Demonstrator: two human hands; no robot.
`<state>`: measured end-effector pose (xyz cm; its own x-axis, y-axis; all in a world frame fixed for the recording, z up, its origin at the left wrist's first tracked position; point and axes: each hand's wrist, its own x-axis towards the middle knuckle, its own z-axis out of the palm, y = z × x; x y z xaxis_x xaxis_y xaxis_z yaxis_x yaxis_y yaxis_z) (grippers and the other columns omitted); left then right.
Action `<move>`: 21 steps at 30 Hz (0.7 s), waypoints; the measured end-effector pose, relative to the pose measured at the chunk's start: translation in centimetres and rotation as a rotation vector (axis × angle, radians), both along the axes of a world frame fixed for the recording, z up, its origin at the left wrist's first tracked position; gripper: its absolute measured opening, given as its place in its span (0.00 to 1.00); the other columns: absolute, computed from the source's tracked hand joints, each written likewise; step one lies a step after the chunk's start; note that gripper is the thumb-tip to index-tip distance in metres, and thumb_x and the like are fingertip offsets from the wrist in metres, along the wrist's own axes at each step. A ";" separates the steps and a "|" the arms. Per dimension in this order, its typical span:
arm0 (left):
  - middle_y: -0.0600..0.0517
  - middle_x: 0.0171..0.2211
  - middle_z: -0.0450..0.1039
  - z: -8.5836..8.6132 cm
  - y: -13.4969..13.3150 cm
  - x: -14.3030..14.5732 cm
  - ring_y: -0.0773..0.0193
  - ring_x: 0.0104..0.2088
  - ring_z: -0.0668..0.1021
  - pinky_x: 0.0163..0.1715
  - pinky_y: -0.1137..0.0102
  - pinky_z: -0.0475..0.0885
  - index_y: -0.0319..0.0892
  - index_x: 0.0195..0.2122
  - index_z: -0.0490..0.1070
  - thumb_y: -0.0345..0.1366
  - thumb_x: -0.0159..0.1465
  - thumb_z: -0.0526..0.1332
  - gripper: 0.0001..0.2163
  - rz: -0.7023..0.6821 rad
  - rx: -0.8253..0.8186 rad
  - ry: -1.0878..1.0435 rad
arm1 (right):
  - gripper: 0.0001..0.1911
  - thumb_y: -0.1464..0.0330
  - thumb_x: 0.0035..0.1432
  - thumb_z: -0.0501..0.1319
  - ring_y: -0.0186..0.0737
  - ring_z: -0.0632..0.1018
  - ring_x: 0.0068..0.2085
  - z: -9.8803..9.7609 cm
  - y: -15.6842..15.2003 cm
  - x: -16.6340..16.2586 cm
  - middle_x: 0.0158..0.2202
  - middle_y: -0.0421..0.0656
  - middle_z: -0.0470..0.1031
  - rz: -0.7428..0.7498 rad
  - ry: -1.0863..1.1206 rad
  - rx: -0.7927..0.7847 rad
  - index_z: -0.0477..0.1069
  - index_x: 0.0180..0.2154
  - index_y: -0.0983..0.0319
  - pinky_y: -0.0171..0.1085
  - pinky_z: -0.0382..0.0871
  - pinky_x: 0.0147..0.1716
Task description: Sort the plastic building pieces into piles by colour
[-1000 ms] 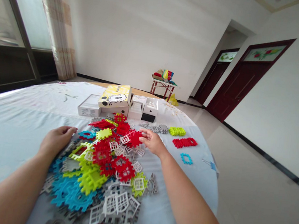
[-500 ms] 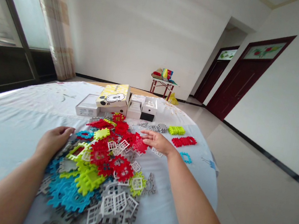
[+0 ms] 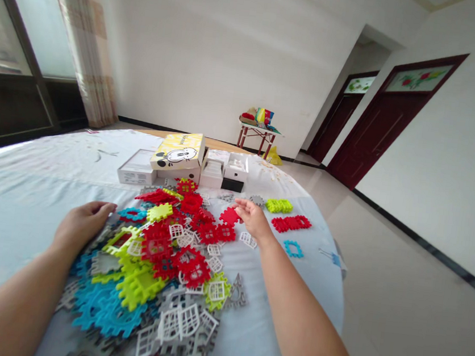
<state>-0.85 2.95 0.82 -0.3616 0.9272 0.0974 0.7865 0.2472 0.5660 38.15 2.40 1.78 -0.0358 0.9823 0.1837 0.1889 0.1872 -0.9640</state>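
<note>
A heap of flat interlocking plastic building pieces [image 3: 139, 284] in red, green, blue and grey lies on the table in front of me, with white window-lattice inserts [image 3: 180, 323] mixed in. My right hand [image 3: 254, 219] pinches a red square building piece [image 3: 229, 216] by its right edge, just above the heap's right side. At the heap's left edge rests my left hand [image 3: 87, 221], its fingers drawn together and curled. Whatever may be under those fingers is hidden. Near my right hand lie a white lattice insert [image 3: 248, 240] and grey pieces [image 3: 256, 201].
Right of the heap sit a green stack [image 3: 279, 206], a red row of pieces [image 3: 291, 223] and a single blue frame [image 3: 293, 249]. Behind stand a yellow-and-white cartoon box [image 3: 178, 154] and white boxes [image 3: 138, 168]. A light-blue cloth [image 3: 11, 243] covers the round table.
My right hand has lifted the red square piece off the heap and moved it slightly up and right, exposing other red pieces beneath. My left hand has stayed almost still.
</note>
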 end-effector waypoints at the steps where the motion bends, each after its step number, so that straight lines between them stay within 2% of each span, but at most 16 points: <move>1: 0.46 0.33 0.75 0.0 0.0 0.0 0.58 0.32 0.74 0.28 0.70 0.65 0.42 0.41 0.73 0.52 0.55 0.50 0.23 0.000 0.000 0.003 | 0.17 0.68 0.52 0.56 0.34 0.74 0.35 -0.5 0.2 -0.1 0.42 0.46 0.74 -0.024 -0.034 0.019 0.66 0.46 0.62 0.33 0.68 0.30; 5: 0.46 0.33 0.75 0.1 0.0 0.1 0.58 0.32 0.74 0.27 0.71 0.65 0.41 0.41 0.73 0.52 0.55 0.50 0.23 0.000 -0.003 -0.002 | 0.16 0.70 0.53 0.56 0.36 0.75 0.40 -1.3 0.1 -0.6 0.42 0.45 0.74 -0.008 -0.275 0.104 0.67 0.46 0.61 0.38 0.68 0.41; 11: 0.46 0.32 0.74 0.3 -0.2 0.2 0.58 0.31 0.73 0.26 0.70 0.65 0.42 0.41 0.73 0.52 0.54 0.50 0.23 0.014 -0.026 -0.014 | 0.18 0.65 0.51 0.59 0.40 0.72 0.46 -0.2 -1.0 -0.8 0.44 0.44 0.73 -0.040 -0.686 0.261 0.69 0.46 0.59 0.40 0.62 0.49; 16: 0.46 0.32 0.74 0.2 0.0 0.0 0.58 0.32 0.73 0.26 0.70 0.64 0.41 0.41 0.73 0.52 0.55 0.50 0.24 0.008 -0.014 -0.008 | 0.26 0.58 0.45 0.63 0.46 0.69 0.49 0.1 -1.2 -0.4 0.45 0.46 0.72 -0.018 -0.873 0.191 0.68 0.47 0.59 0.44 0.59 0.49; 21: 0.45 0.34 0.74 0.0 0.3 -0.2 0.57 0.32 0.73 0.27 0.70 0.65 0.42 0.42 0.74 0.52 0.54 0.50 0.24 0.005 -0.025 0.015 | 0.25 0.56 0.47 0.62 0.48 0.67 0.49 -0.1 -1.4 -0.6 0.45 0.46 0.71 -0.009 -1.007 0.108 0.68 0.47 0.57 0.45 0.58 0.47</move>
